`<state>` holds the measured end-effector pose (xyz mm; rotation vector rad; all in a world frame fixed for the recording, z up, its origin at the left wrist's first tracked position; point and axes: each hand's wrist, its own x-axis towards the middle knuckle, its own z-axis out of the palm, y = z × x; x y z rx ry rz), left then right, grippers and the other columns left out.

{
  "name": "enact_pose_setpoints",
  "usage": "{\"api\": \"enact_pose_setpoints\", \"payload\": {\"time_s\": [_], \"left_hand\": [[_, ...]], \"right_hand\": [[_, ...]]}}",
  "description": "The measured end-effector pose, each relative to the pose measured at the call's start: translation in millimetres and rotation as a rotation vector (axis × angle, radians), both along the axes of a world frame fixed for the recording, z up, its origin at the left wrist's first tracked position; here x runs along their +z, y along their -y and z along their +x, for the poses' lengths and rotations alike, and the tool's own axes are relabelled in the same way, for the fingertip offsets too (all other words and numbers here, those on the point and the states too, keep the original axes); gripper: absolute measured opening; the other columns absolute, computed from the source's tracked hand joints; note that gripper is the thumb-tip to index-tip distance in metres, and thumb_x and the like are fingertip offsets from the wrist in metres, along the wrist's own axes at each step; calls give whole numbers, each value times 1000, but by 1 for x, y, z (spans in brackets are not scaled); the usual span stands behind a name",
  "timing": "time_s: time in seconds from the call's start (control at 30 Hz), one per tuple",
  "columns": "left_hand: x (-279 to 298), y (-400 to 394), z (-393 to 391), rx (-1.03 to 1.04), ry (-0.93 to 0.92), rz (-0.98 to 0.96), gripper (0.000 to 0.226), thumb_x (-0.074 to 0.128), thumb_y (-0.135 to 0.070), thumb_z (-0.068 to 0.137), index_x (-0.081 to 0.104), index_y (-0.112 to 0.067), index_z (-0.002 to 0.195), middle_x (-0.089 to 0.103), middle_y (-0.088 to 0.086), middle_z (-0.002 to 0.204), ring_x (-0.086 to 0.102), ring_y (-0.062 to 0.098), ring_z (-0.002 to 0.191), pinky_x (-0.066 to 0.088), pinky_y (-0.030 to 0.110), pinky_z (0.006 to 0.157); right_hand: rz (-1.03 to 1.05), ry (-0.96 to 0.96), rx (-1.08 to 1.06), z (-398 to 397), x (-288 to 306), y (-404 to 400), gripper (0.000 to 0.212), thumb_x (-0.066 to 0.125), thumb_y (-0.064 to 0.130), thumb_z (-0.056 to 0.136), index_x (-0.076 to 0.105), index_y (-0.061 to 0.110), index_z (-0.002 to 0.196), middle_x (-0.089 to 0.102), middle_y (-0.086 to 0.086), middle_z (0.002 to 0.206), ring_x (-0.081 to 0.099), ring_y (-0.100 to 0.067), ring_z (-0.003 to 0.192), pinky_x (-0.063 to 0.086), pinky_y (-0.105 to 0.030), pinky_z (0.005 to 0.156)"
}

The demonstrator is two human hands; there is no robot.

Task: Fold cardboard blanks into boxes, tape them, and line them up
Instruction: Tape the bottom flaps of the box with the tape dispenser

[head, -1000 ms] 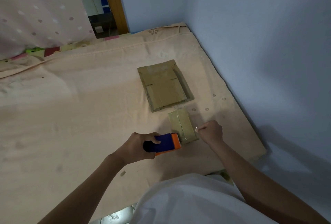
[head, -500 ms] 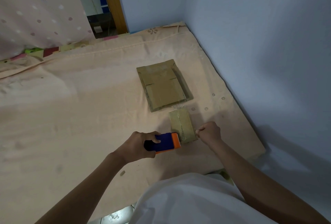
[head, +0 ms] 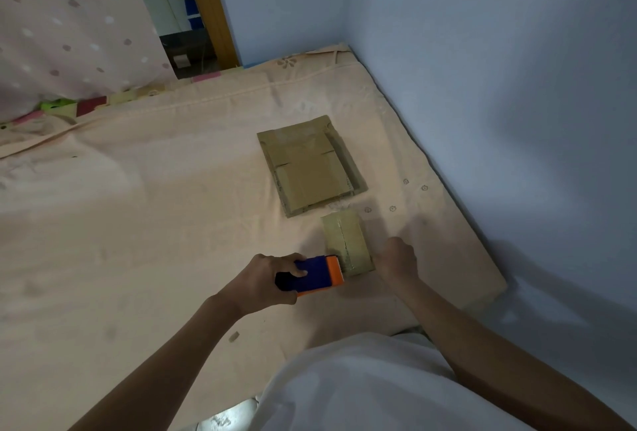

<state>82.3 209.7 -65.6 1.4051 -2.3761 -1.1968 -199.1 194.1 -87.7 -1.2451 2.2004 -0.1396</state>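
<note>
Where the frame fills from lower left to centre right, a peach bedsheet (head: 131, 210) over a mattress, pushed into the corner of a pale blue wall (head: 499, 86) that takes the whole right side. At upper left, a spotted pinkish curtain (head: 65, 17), with a wooden door frame (head: 210, 6) just right of it. Along the bottom edge, white clothing (head: 362, 386) between two bare forearms.

Above centre on the sheet, a flat stack of cardboard blanks (head: 310, 167), lying skewed, upper edge tilted toward the left. Just below it and slightly right, apart by a narrow strip of sheet, a small folded box (head: 346, 241), glossy with tape, a seam running down its top face.

At lower centre, left hand (head: 262, 284) wrapped around a blue tape dispenser (head: 308, 273), thumb across the top, fingers curled beneath; orange cutter end pointing right and meeting the box's lower left corner. Right of the box, right hand (head: 396, 258) balled with fingers curled in, knuckles up, touching the box's lower right edge; whether anything pinched inside, such as a tape end, cannot be told.

Near the lower middle of the sheet, a tiny brownish scrap (head: 234, 336).
</note>
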Motion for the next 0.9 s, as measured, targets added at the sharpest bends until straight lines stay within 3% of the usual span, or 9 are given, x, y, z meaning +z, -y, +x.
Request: {"api": "enact_pose_setpoints", "payload": {"time_s": [0.07,0.13,0.27,0.37,0.5,0.57,0.63,0.73,0.9], "left_hand": [[3,-1,1,-5,10,-6,40,80,-15,73,73,-20,113,60,-11,134,64,3,96,47,4,82],[3,-2,1,-4,12,-13,42,80,-14,73,73,-19,114,60,-10,134,63,2,97,45,3,83],[2,-4,-5,0,10,-19,44,81,-13,72,73,-20,115,60,-8,136,60,-1,98,43,2,83],[3,-2,-13,-5,9,-20,44,80,-13,72,73,-20,115,59,-9,136,59,-2,95,42,0,82],[5,1,-28,-36,15,-15,45,80,-15,73,72,-21,117,58,-12,137,59,-3,94,40,0,82],[5,3,-33,-48,16,-12,44,79,-16,74,72,-22,117,57,-14,137,59,-1,92,40,0,81],[7,5,-37,-59,22,-11,43,79,-16,74,72,-22,116,57,-15,136,59,-1,90,40,0,80],[9,6,-40,-82,32,-15,39,76,-19,75,71,-23,113,57,-17,133,60,2,87,40,3,78],[13,6,-37,-82,23,-29,35,74,-19,73,70,-22,108,58,-21,127,60,4,81,40,4,73]], "right_hand": [[-32,-2,-8,0,-2,-3,22,60,9,86,45,18,74,45,-1,72,46,-25,70,36,-31,58],[-83,0,-22,1,-6,-4,12,58,4,84,54,14,76,54,-6,73,56,-29,73,44,-34,60],[-180,64,-36,6,0,0,26,52,0,86,50,11,63,49,-4,60,51,-26,61,29,-27,45],[-199,41,27,11,9,-1,8,56,11,95,61,6,91,63,-7,82,63,-26,79,50,-31,63],[-347,-110,247,-1,7,5,43,55,10,96,48,3,138,64,-14,118,63,-28,107,56,-39,85],[-329,-67,480,-10,12,13,56,53,6,97,37,10,151,49,-12,147,48,-26,134,47,-40,106],[-190,-1,712,-17,17,20,66,50,-2,97,27,13,157,25,-6,164,24,-22,151,27,-37,121],[-16,52,892,-22,17,29,77,51,-6,96,15,19,160,8,2,167,6,-16,154,9,-29,122],[32,106,958,-18,7,39,82,60,6,96,12,23,160,2,6,168,-2,-13,154,7,-30,122]]}}
